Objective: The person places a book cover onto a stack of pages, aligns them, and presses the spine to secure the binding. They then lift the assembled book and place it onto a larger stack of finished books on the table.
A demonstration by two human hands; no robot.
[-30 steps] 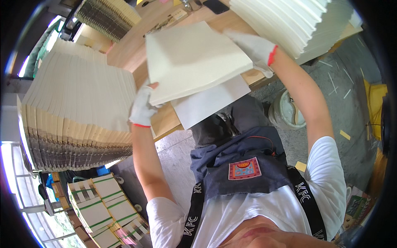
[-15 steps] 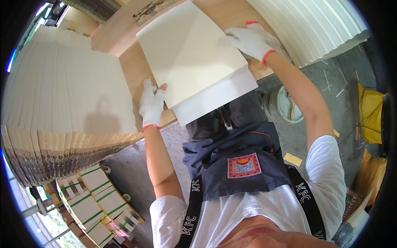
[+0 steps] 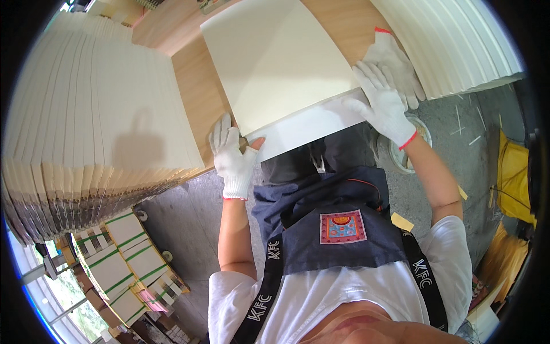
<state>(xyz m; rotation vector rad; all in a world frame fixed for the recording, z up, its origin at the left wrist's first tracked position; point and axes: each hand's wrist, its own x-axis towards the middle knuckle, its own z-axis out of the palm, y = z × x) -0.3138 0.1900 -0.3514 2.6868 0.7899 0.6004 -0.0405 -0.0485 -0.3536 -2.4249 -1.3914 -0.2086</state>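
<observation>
At upper centre, the board (image 3: 281,63) already lies over the sheet (image 3: 312,124), one strip uncovered; left hand (image 3: 232,153) and right hand (image 3: 388,110) spread wide (nothing visibly clasped).

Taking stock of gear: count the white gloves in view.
3: one on the left hand, one on the right hand, and a loose glove on the table. More may be hidden.

White lettering (image 3: 259,308) runs along both black straps (image 3: 268,280)
</observation>
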